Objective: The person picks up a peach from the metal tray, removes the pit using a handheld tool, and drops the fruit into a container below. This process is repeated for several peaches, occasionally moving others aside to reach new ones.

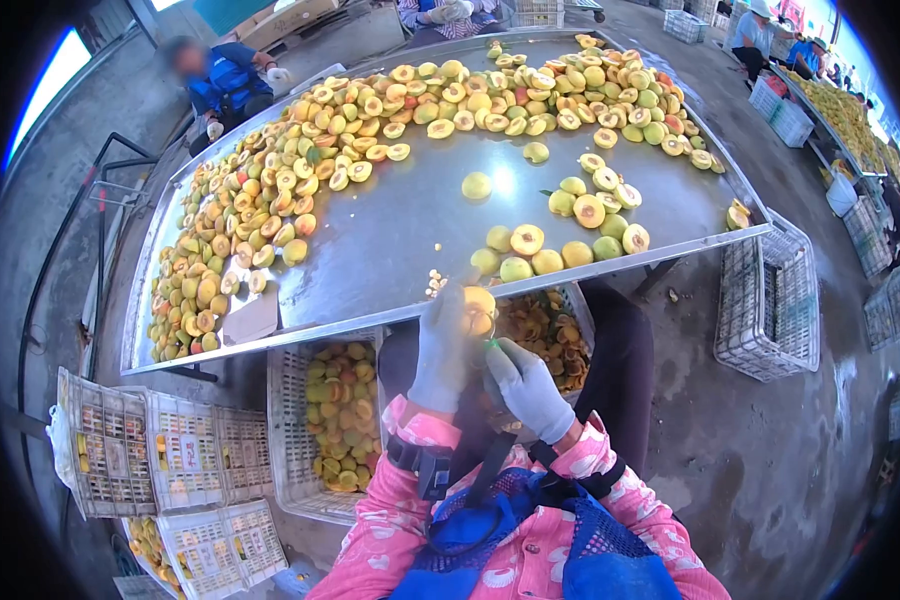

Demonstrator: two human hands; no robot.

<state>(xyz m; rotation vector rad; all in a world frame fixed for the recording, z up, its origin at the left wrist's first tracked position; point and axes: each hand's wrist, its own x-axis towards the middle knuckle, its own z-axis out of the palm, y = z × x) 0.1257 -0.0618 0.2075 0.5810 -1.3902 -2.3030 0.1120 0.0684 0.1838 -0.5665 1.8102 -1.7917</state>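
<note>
My left hand [442, 350], in a pale glove, is closed around a yellow peach half [479, 308] just past the table's near edge. My gloved right hand [532, 388] grips a small pitting tool [489, 342] with a green part, its thin tip right at the fruit; most of its handle is hidden in my fingers. Both hands are above my lap. Close beyond them, a group of peach halves [547, 261] lies cut side up and down on the metal table [400, 220]. Small pale pit pieces [436, 283] rest by the edge near my left hand.
A long heap of halved peaches [370, 110] curves along the table's far and left sides. Below the edge stand a crate of peach halves [344, 410] and a crate of darker pieces [545, 335]. Another crate [767, 300] is at right. Co-workers [228, 80] sit around the table.
</note>
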